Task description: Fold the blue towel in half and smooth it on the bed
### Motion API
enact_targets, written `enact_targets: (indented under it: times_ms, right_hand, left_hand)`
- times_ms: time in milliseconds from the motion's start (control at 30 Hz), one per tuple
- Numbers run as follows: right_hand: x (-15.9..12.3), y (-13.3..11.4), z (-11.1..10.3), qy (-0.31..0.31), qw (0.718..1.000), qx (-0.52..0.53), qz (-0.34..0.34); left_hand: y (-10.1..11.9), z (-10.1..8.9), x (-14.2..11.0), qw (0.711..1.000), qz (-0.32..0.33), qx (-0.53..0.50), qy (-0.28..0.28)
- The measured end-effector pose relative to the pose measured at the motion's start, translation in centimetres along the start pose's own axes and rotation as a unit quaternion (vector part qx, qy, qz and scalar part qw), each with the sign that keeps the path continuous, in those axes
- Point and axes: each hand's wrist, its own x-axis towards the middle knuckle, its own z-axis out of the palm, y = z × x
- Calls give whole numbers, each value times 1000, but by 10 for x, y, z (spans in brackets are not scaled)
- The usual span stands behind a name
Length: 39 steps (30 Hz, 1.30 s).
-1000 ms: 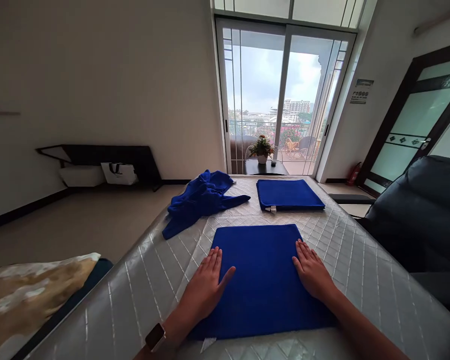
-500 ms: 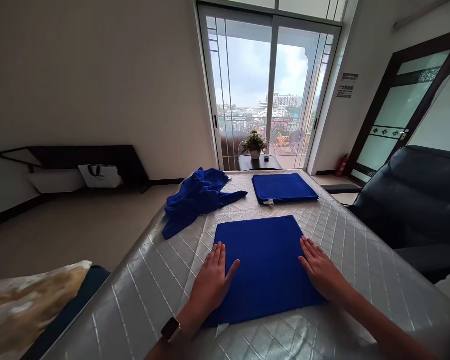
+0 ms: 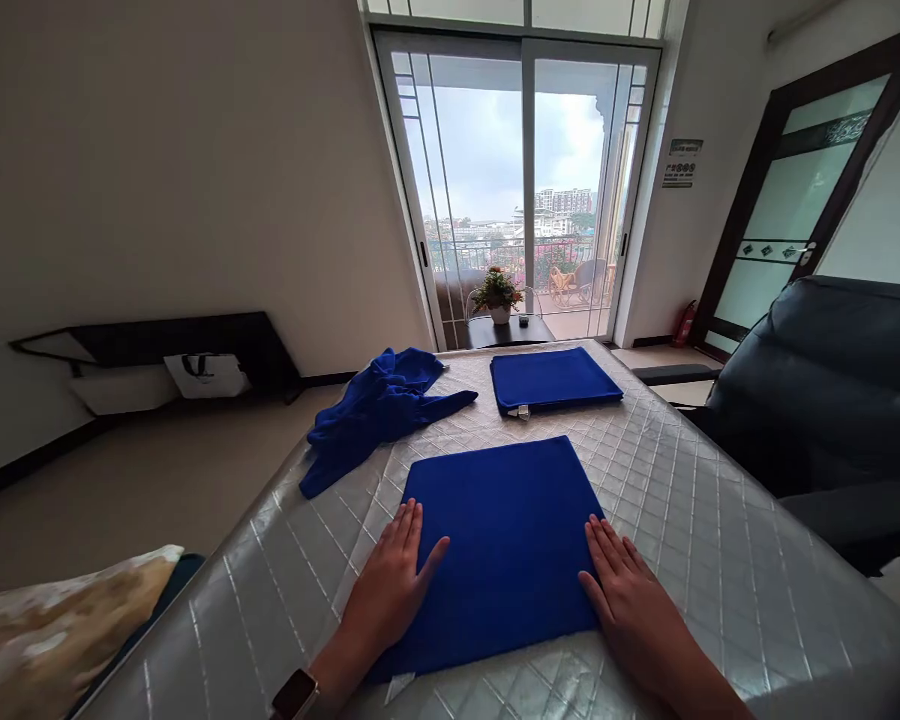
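A flat blue cloth piece (image 3: pixel 502 540), square like a cushion cover, lies on the silver quilted table cover (image 3: pixel 285 590). A white tag pokes out at its near left corner. My left hand (image 3: pixel 390 580) rests flat on its left edge, fingers stretched forward and thumb spread inward. Along the right edge lies my right hand (image 3: pixel 630 590), flat too, with its fingers on the cloth's border. Farther back on the right is a neat stack of folded blue cloth (image 3: pixel 555 378) with white tags. A crumpled blue cloth (image 3: pixel 382 410) lies at the back left.
A black armchair (image 3: pixel 832 390) stands close to the right side. At the lower left is a brown-and-white patterned cushion (image 3: pixel 67 630). Beyond the far edge, a small dark table (image 3: pixel 510 331) holds a potted plant (image 3: pixel 499 292) before the sliding glass door (image 3: pixel 529 180).
My right hand has slid nearer to me along the right edge of the cloth. My left hand stays at the left edge. The whole view has shifted a little.
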Motion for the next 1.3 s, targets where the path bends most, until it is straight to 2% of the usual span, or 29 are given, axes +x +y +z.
enact_targets:
  times_ms: [67, 133, 200, 267, 367, 433, 500, 567, 633, 733, 867, 1000, 1067, 1167, 1300]
  right_hand:
    - [-1, 0, -2, 0, 1000, 4, -5]
    - [-2, 1, -1, 4, 1000, 13, -10]
    - [-1, 3, 1, 7, 1000, 18, -13]
    - [-1, 4, 3, 9, 1000, 16, -16]
    - [0, 6, 5, 12, 1000, 8, -26]
    - [-1, 8, 6, 11, 999, -2, -36]
    - [0, 9, 8, 14, 999, -13, -43]
    - [0, 10, 10, 22, 999, -15, -47]
    - [1, 12, 13, 33, 998, -8, -48]
    - [2, 12, 15, 45, 998, -4, -42]
    - [3, 12, 16, 40, 999, -9, -33]
    - [3, 15, 20, 47, 998, 1, -31]
    - [3, 17, 24, 57, 998, 2, -30]
    - [3, 20, 29, 65, 997, -8, -32]
    - [3, 21, 30, 63, 997, -37, -29]
  left_hand:
    - [3, -7, 2, 1000, 1, 13, -5]
    - [16, -17, 3, 1000, 6, 22, -12]
    - [43, -26, 3, 999, 29, 15, -29]
    - [82, -30, 1, 995, 78, -8, -59]
    - [146, -25, 0, 980, 174, -45, -84]
    - [180, -17, 1, 969, 223, -70, -87]
    - [198, -9, 3, 962, 243, -90, -84]
    - [203, -3, 4, 962, 242, -99, -81]
    - [195, -2, 2, 964, 234, -94, -86]
    - [168, -7, -7, 968, 216, -70, -107]
    - [111, -15, -30, 980, 163, -33, -105]
    - [49, -20, -58, 993, 59, 0, -100]
    - [27, -21, -70, 995, 10, 7, -102]
    - [13, -20, -83, 995, -25, 1, -95]
    - [15, -17, -89, 997, -30, -20, -69]
